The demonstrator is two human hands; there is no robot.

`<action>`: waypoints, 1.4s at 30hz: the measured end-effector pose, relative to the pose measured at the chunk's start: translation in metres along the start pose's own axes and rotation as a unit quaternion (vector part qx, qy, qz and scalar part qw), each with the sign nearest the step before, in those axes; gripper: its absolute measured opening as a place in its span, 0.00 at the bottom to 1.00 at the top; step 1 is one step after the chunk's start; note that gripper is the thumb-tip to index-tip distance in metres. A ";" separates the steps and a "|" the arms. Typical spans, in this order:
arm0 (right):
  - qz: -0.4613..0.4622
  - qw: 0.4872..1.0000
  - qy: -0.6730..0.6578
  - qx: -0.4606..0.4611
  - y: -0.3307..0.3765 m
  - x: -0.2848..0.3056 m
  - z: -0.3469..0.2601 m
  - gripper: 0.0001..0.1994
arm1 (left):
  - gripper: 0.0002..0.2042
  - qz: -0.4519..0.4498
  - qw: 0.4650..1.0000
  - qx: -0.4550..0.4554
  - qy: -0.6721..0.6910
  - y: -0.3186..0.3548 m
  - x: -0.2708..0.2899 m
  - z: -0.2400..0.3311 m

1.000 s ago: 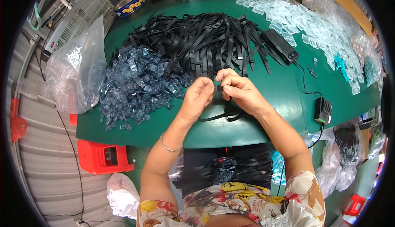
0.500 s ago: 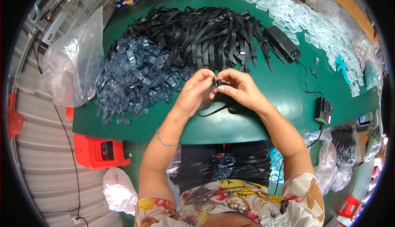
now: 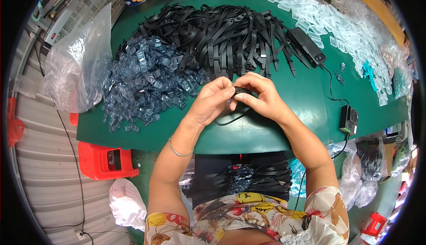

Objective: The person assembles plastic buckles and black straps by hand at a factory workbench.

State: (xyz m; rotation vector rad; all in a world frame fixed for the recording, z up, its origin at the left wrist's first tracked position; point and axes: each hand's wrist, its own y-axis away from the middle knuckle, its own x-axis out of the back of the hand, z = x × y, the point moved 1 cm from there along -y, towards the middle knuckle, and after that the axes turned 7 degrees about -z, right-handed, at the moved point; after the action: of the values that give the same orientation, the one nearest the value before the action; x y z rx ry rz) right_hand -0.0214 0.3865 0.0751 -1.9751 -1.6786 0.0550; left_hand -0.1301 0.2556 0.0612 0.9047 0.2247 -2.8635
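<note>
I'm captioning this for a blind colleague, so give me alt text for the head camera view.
Both hands, left hand and right hand, meet over a green table, pinching a thin black plastic strap. Behind them lie a heap of black plastic straps, a pile of translucent blue-grey plastic clips and rows of clear plastic pieces.

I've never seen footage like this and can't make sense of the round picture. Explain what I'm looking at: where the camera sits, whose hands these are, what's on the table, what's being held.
The camera sits on a person's head and looks down through a fisheye lens, so straight edges bend. The two bare hands are that person's own. The left hand and right hand meet over a green table, pinching a black strap between the fingertips. Behind them lies a big pile of black straps. To the left is a heap of clear bluish plastic clips and a clear plastic bag. To the right are clear plastic pieces. More finished straps lie in a black bin at the lap.
</note>
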 end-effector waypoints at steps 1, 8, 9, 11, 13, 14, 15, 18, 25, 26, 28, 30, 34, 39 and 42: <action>0.000 1.000 -0.001 0.000 0.000 0.000 -0.002 0.09 | 0.06 0.002 1.000 0.001 0.012 0.000 0.000 -0.001; 0.069 0.968 0.172 0.170 -0.006 0.003 -0.007 0.12 | 0.09 0.041 0.999 -0.035 0.001 -0.002 -0.007 -0.001; 0.093 0.967 0.182 0.154 -0.005 0.004 -0.006 0.10 | 0.09 0.040 0.999 -0.035 0.001 -0.003 -0.006 -0.002; 0.117 0.965 0.191 0.139 0.000 0.004 -0.007 0.09 | 0.09 0.063 0.993 -0.075 -0.071 -0.003 -0.003 -0.002; 0.042 0.995 0.081 -0.045 0.004 0.001 -0.005 0.08 | 0.10 0.077 0.986 -0.096 -0.108 -0.001 -0.001 -0.003; 0.017 0.997 0.064 -0.050 0.003 0.001 -0.005 0.12 | 0.09 0.072 0.983 -0.097 -0.140 -0.001 -0.001 -0.003; 0.018 0.996 0.065 -0.050 0.004 0.002 -0.003 0.12 | 0.08 0.066 0.978 -0.098 -0.172 -0.001 -0.003 -0.003; -0.016 0.993 -0.038 -0.114 0.006 0.003 0.002 0.14 | 0.09 0.068 0.974 -0.095 -0.192 -0.002 -0.005 -0.003; -0.045 0.973 -0.132 -0.184 0.006 0.005 -0.001 0.15 | 0.06 0.056 0.966 -0.074 -0.243 -0.003 -0.013 -0.002; -0.056 0.969 -0.159 -0.180 0.006 0.006 -0.001 0.15 | 0.06 0.055 0.965 -0.074 -0.244 -0.001 -0.013 -0.001; -0.066 0.966 -0.174 -0.181 0.007 0.007 -0.004 0.15 | 0.05 0.030 0.948 0.027 -0.315 0.002 -0.011 -0.001; -0.077 0.962 -0.189 -0.183 0.006 0.006 -0.009 0.15 | 0.07 0.008 0.947 0.000 -0.320 0.004 -0.011 0.000; -0.105 0.945 -0.280 -0.130 0.011 0.003 -0.010 0.15 | 0.08 -0.051 0.975 -0.014 -0.214 0.006 -0.014 -0.001; -0.104 0.917 -0.370 -0.103 0.015 -0.004 -0.013 0.15 | 0.11 -0.126 0.988 -0.034 -0.078 0.008 -0.009 -0.004; -0.094 0.890 -0.442 -0.065 0.014 -0.008 -0.013 0.16 | 0.11 -0.148 0.988 -0.047 -0.017 0.007 -0.009 -0.005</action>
State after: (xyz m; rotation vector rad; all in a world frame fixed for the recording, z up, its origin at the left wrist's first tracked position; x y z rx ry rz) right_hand -0.0056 0.3735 0.0775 -1.9951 -2.4669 0.9158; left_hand -0.1185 0.2500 0.0619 0.8708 0.5274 -3.1014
